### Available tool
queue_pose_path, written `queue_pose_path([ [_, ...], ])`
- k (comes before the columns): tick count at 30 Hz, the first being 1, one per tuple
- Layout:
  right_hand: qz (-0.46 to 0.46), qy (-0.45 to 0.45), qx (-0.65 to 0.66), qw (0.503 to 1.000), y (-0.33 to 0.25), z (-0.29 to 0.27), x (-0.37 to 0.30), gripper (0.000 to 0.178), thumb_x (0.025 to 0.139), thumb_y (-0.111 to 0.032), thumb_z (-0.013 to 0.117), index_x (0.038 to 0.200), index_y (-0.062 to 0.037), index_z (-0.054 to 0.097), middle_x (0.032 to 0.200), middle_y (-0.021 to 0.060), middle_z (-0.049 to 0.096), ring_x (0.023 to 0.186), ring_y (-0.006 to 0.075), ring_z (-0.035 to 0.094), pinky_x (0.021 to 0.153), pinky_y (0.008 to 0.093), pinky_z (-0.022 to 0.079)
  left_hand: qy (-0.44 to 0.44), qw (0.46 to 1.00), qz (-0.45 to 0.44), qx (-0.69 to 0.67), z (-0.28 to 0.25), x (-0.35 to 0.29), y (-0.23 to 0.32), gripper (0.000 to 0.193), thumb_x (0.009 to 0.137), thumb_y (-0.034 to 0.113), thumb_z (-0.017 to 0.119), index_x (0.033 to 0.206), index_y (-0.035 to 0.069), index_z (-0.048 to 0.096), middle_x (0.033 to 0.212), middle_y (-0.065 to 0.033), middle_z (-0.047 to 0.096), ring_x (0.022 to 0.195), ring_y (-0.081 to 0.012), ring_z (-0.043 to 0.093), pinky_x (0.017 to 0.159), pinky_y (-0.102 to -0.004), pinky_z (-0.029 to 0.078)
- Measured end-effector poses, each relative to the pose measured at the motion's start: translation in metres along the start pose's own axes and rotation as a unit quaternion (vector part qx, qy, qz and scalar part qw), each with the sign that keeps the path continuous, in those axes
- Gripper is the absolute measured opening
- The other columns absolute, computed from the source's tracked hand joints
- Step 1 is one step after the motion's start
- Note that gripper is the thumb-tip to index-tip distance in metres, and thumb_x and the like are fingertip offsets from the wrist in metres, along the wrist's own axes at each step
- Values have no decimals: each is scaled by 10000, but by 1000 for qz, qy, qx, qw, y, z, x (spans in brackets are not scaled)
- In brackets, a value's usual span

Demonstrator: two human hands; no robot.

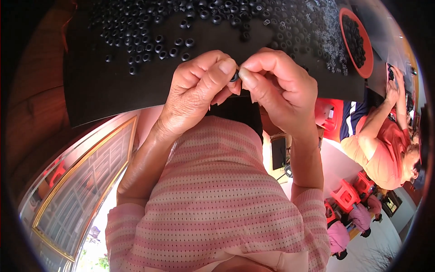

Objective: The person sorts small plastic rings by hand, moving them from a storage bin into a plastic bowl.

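Observation:
Close to the table's near edge, my two hands meet fingertip to fingertip. My left hand [197,86] is closed, with a small round black cap [234,76] between thumb and fingers. Pressed up against the cap's other side, my right hand [285,86] is pinched shut; its fingertips hide whatever is in them. Beyond my hands lie many loose black caps [158,48], hollow and rounded, scattered over the black table top [90,90]. A heap of small coil springs [333,50] lies to the right of the caps.
An orange-red bowl [368,63] full of black pieces stands at the table's right. Beside it on the right sits a person in an orange top [380,154], hands raised. Red plastic stools [345,196] and other people are farther off. A gold-framed glass panel [86,186] is at left.

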State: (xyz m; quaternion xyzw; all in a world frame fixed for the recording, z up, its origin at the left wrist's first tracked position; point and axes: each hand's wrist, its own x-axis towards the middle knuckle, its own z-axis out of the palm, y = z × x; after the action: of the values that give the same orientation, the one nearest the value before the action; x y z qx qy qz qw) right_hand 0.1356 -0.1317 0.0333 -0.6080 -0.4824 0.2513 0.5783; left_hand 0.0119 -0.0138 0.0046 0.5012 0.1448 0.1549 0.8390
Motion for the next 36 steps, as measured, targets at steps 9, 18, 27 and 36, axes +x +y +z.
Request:
queue_pose_path([
  [9,18,13,44,999,-1,2,-6,75,864,22,628,921,14,581,775,43,605,690,81,610,573,216,493,1,1000,-10,6,1,2,1,320,989,254,494,771,37,582,710,-4,563,544,-40,426,489,-196,345],
  [18,8,-3,23,1000,3,-3,-5,93,851,34,629,927,20,577,790,51,619,670,86,624,559,214,503,-14,1000,-20,13,-1,2,2,293,985,243,500,797,34,584,703,-2,562,539,-35,420,481,-190,337],
  [27,45,-16,34,998,3,-7,-7,104,847,33,626,936,14,575,785,45,631,693,73,618,586,210,502,-17,1000,-18,19,-2,3,0,267,980,231,510,826,26,582,697,0,559,536,-25,412,476,-183,330],
  [36,33,2,36,999,9,-5,-9,121,837,4,647,928,8,567,734,19,592,660,56,582,579,200,481,-15,999,-31,30,0,2,2,255,981,218,510,827,28,581,696,3,558,542,-24,414,480,-184,333],
])
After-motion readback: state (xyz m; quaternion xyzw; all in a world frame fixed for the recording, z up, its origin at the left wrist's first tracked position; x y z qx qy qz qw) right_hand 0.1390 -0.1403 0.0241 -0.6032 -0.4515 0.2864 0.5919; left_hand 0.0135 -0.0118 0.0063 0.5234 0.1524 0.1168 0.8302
